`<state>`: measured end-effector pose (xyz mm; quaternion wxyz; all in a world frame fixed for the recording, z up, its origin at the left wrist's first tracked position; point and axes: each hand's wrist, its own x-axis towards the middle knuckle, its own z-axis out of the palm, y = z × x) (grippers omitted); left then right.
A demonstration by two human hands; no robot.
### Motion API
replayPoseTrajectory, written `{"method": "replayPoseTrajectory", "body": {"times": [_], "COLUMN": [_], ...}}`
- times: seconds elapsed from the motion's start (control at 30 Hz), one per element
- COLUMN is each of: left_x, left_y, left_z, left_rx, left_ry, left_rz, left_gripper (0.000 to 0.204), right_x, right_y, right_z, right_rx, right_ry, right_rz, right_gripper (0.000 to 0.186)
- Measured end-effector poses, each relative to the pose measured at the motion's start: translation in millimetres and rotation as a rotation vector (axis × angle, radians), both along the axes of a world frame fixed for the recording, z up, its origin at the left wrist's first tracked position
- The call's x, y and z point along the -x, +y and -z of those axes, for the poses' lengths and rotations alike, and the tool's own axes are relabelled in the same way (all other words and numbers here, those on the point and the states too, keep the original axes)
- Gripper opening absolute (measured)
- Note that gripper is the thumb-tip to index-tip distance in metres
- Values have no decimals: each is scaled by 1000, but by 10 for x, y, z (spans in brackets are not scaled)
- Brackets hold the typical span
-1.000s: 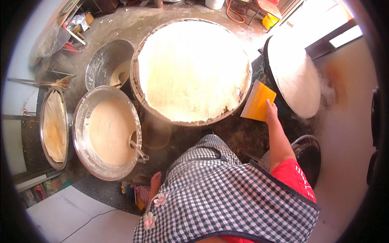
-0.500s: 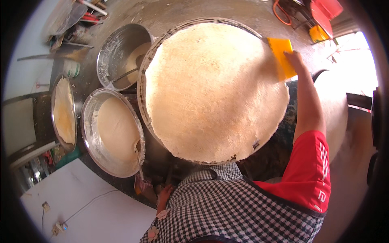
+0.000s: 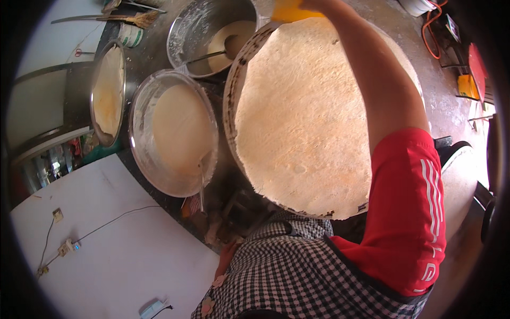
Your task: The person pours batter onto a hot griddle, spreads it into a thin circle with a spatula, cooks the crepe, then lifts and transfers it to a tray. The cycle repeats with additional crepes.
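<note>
Yellow scraper point(image 3: 293, 10), clasped in the right hand point(image 3: 315, 4), sits at the griddle's far-left rim point(image 3: 230, 101), presumably to meet the pale sheet point(image 3: 303, 117); whether the left hand point(image 3: 227, 254) grips, I can't tell.

The 2 arms are in unlike poses. The right arm point(image 3: 382, 80) stretches far out: its clothed upper arm rises from the shoulder at 4 o'clock, and the bare forearm runs from about 2 o'clock toward 12 o'clock, slanting in an 11 o'clock direction. The right hand point(image 3: 312, 4) lies just past 12 o'clock, partly cut off by the view's upper edge, its grip closed; single fingers are hard to make out. The left arm point(image 3: 220, 270) is low, near 7 o'clock, close beside the torso point(image 3: 308, 271), with the left hand point(image 3: 229, 251) pointing toward 1 o'clock, too dim to read its fingers.
</note>
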<state>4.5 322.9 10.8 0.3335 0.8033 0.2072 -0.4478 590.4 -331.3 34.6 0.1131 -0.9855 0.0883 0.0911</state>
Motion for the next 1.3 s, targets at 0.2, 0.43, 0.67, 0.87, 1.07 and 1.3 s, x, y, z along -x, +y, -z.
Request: {"method": "replayPoseTrajectory", "body": {"times": [0.2,0.43,0.67,0.87,1.07,1.3], "left_x": [92,-379,-1651,-2451,-2979,-3362], "left_y": [206,659,894,876,148,-1004], "left_z": [128,503,-304,-863,-863,-710], "left_rx": [-147,65,420,515,620,379], "left_ry": [-19,-189,-222,-609,-683,-1091], "left_rz": [-5,129,69,395,832,1400], "left_gripper": [36,34,26,23,27,37], "right_x": [238,2031,3938,5188,6318,5642], "right_y": [1968,3737,4146,3692,4022,4199], "right_z": [-108,31,164,-140,195,659], "right_rx": [2,35,133,-165,-1416,-1573], "right_ry": [53,63,672,476,-422,-726], "right_rz": [-401,-1206,-971,158,1340,1367], "right_gripper": [39,13,17,28,32,23]}}
